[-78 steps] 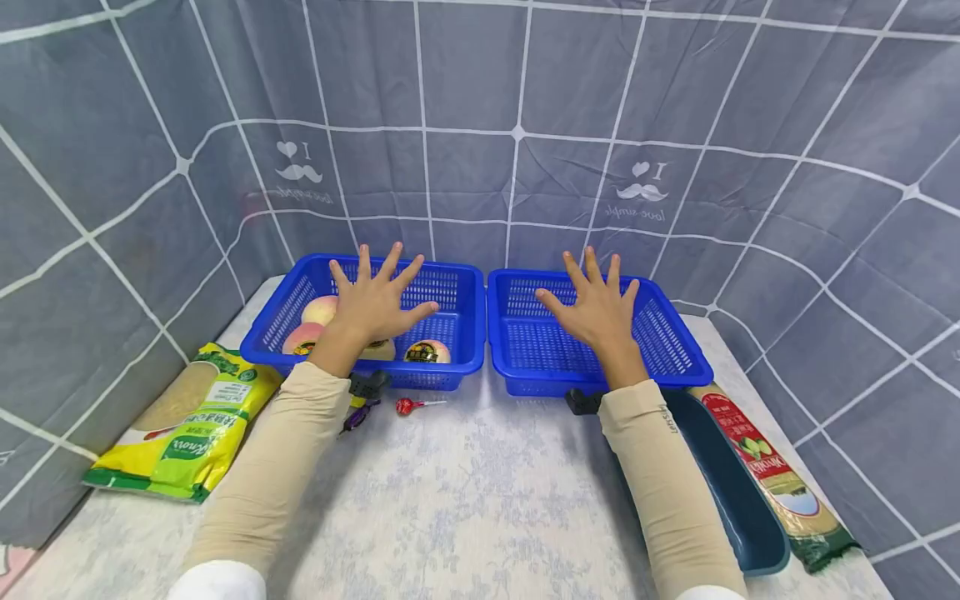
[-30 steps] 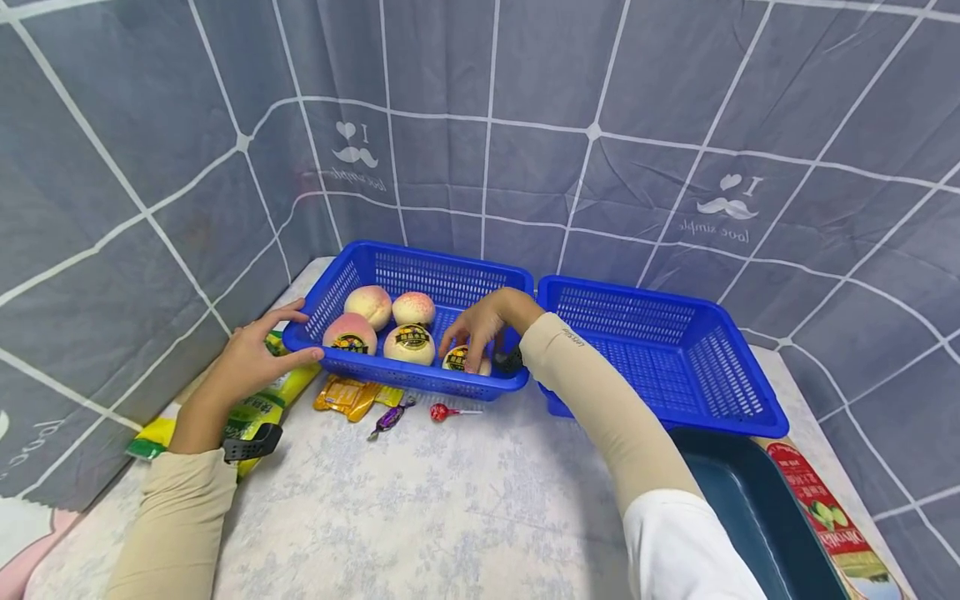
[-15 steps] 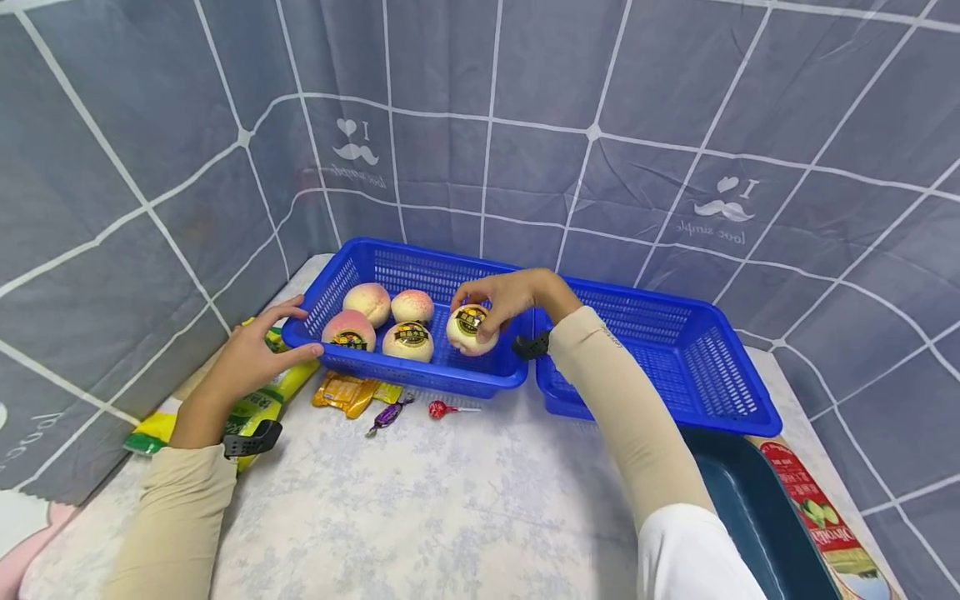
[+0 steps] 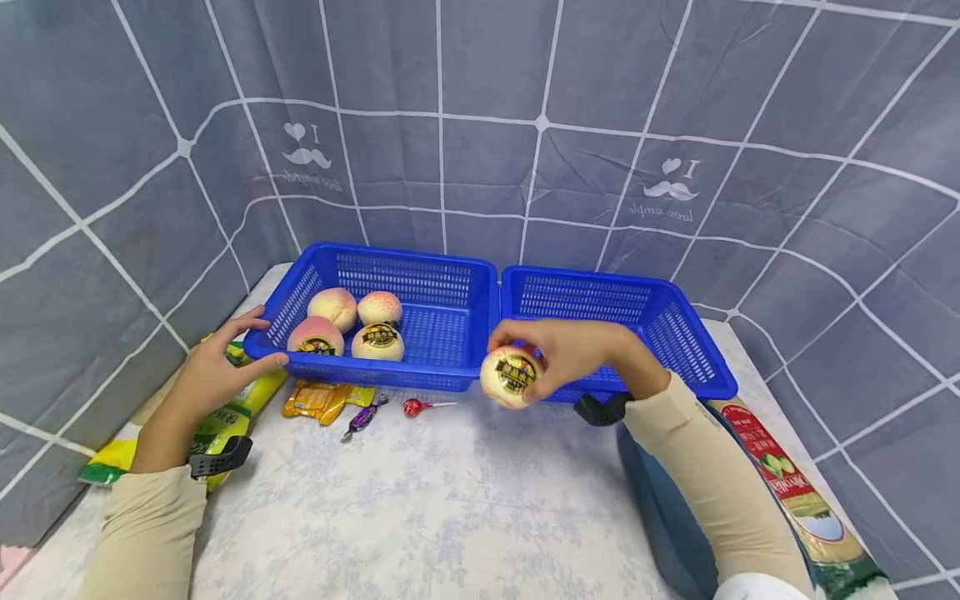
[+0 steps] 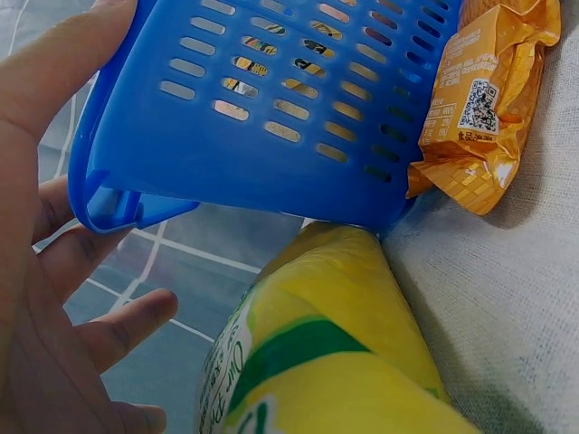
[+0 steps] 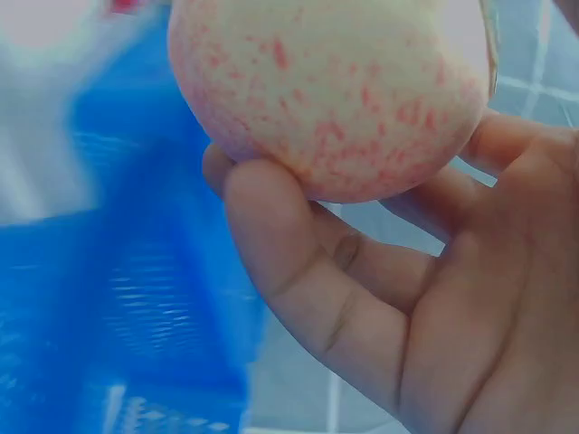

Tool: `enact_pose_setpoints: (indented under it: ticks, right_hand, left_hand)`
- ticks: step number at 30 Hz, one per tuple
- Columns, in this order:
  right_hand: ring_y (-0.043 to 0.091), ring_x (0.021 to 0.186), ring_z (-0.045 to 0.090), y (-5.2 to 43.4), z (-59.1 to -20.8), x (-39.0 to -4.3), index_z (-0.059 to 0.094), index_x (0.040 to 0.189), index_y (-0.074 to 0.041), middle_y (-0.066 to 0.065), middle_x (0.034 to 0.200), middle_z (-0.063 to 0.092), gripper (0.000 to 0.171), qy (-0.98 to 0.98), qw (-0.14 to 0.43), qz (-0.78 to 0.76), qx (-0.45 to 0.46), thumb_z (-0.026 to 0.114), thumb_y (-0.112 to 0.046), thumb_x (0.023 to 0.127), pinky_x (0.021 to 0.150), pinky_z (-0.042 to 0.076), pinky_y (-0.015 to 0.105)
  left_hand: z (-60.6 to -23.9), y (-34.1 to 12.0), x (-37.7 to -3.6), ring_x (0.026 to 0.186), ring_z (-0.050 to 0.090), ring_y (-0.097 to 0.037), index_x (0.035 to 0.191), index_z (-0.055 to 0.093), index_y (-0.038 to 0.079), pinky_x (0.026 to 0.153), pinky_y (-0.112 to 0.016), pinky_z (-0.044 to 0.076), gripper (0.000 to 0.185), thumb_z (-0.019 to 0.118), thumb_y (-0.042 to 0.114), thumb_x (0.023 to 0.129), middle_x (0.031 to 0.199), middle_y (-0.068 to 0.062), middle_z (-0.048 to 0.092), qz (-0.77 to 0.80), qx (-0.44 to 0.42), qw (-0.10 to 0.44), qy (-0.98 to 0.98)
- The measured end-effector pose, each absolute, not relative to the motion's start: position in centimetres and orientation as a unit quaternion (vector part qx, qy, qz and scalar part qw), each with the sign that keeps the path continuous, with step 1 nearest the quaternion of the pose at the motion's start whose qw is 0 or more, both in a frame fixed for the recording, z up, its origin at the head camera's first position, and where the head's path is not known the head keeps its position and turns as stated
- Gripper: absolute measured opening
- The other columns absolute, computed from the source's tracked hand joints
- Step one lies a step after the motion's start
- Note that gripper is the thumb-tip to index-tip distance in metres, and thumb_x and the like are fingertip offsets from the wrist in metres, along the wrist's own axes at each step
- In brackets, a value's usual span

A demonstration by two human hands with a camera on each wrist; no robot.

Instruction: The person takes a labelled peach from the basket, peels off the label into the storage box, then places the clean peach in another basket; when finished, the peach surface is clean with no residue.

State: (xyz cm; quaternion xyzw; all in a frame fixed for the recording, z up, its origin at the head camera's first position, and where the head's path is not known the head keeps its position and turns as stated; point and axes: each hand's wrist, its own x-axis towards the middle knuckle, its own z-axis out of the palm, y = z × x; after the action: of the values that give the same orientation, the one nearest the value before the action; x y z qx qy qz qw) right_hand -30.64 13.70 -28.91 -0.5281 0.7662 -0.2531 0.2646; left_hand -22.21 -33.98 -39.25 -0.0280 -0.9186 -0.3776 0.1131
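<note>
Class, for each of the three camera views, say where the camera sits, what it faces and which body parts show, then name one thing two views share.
Head: worn high, facing forward and down at two blue baskets on the table; both hands and sleeves show.
Left wrist: low beside the left hand, facing the left basket corner, a yellow bag and an orange packet.
Right wrist: under the right hand, whose fingers hold a peach.
Shared: head view shows that same peach.

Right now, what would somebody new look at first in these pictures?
Probably the peach the right hand grips above the table, in front of the two blue baskets. Next, four more peaches sit in the left basket, whose corner the left hand touches. The right basket looks empty.
</note>
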Motion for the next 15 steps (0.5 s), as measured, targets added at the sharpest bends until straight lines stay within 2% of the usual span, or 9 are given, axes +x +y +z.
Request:
enact_pose_setpoints:
  ticks: [8,15]
  right_hand:
    - [0.011,0.103,0.057,16.7,-32.5,-24.5,0.050,0.130,-0.016,-0.007,0.116,0.058,0.065,0.787,0.257,-0.230,-0.511,0.087,-0.011,0.077,0.089,0.052,0.030]
    - [0.006,0.100,0.055,16.3,-36.3,-24.0,0.051,0.125,-0.015,-0.009,0.110,0.056,0.061,0.770,0.278,-0.219,-0.532,0.086,-0.009,0.076,0.087,0.050,0.024]
  left_hand:
    - [-39.9,-34.2,-22.2,0.142,0.025,-0.055,0.141,0.050,0.004,0.100,-0.081,0.021,0.064,0.074,0.038,0.093,0.163,-0.011,0.029,-0.386,-0.030,0.114,-0.915]
    - [-39.7,-34.1,-22.3,0.142,0.024,-0.056,0.142,0.049,0.002,0.101,-0.080,0.020,0.065,0.074,0.037,0.093,0.163,-0.013,0.029,-0.388,-0.032,0.123,-0.913]
